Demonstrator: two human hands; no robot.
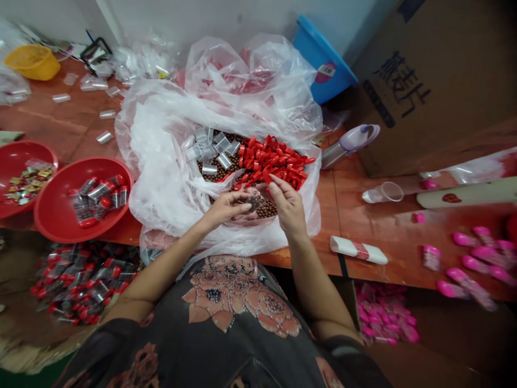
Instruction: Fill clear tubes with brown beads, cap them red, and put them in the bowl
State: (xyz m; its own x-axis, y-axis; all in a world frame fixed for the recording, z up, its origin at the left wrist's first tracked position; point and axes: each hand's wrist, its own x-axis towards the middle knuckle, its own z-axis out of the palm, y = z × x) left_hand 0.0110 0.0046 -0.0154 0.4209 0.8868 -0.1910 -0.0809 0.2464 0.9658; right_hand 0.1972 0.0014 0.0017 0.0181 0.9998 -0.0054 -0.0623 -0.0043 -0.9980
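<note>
Over a white plastic bag (pixel 153 156) opened on the table, my left hand (pixel 226 207) pinches a small clear tube (pixel 254 202) with dark brown beads in it. My right hand (pixel 287 205) is closed on a red cap (pixel 267 177), just above and to the right of the tube. Loose brown beads (pixel 266 210) fill the bag beneath both hands. On them lie a heap of red caps (pixel 274 156) and, to its left, several empty clear tubes (pixel 220 145).
At left, a red bowl (pixel 48 215) holds filled, capped tubes; more lie in a box (pixel 81 291) below. A blue basin (pixel 323 59) and cardboard box (pixel 436 81) stand behind. To the right are a clear cup (pixel 383 192), a white packet (pixel 358 250) and pink-capped tubes (pixel 484 258).
</note>
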